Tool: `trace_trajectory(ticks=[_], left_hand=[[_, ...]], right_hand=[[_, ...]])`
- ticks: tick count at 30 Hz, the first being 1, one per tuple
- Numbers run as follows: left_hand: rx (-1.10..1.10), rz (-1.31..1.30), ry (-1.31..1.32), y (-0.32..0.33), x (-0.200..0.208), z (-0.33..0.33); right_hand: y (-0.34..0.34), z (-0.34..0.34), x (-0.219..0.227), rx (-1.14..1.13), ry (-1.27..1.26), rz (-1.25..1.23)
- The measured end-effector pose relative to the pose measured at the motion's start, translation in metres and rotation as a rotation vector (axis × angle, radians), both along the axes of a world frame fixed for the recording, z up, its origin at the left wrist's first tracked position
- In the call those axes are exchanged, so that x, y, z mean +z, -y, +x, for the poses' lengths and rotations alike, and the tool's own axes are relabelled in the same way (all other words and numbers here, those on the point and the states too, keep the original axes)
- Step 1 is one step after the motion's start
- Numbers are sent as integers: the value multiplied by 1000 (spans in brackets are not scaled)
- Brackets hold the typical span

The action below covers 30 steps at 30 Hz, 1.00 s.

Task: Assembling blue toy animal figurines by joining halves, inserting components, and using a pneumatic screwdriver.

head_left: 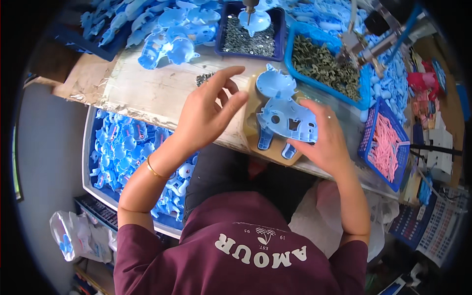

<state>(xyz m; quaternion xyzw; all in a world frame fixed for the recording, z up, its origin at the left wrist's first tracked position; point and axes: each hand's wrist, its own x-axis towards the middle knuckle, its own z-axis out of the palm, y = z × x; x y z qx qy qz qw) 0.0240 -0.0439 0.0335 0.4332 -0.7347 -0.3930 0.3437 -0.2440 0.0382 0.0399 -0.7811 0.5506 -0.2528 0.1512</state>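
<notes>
A light blue plastic toy half-shell (282,118), shaped like an animal with a rounded head and legs, lies hollow side up on a tan holding block (253,132) at the table's front edge. My right hand (324,135) grips the shell's right end, thumb below and fingers above. To its left, my left hand (209,110) is raised over the table with thumb and fingers apart, holding nothing. Small metal parts (204,78) lie just beyond the left hand, partly hidden by it. A driver tip (250,14) hangs over the far table.
A dark tray of screws (220,46) and a blue basket of dark metal pieces (366,81) stand behind the block. Pink sticks fill a purple basket (400,172) at right. More blue shells (177,49) are heaped behind; a white-rimmed bin (88,162) of blue parts sits lower left.
</notes>
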Motion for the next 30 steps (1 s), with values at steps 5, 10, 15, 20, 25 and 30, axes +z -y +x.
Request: trace_trajectory(ticks=[5,10,15,20,25,30], left_hand=[[-145,-393,145,-15,-9,-12],[-318,-448,237,-24,-17,-26],[-365,-528,315,-29,-24,-51],[-352,-593,396,-32,-26,-64],[-361,-538,420,-33,-25,-66],[-381,-557,486,-33,-26,-65]], right_hand=[[-5,3,2,51,-32,13],[-21,-12,8,-56,-45,61],[-24,-12,1,-40,-67,-8],[-26,-11,-1,-25,-139,-94],[-26,-11,1,-31,-130,-48],[-26,-5,2,-51,-238,-89]])
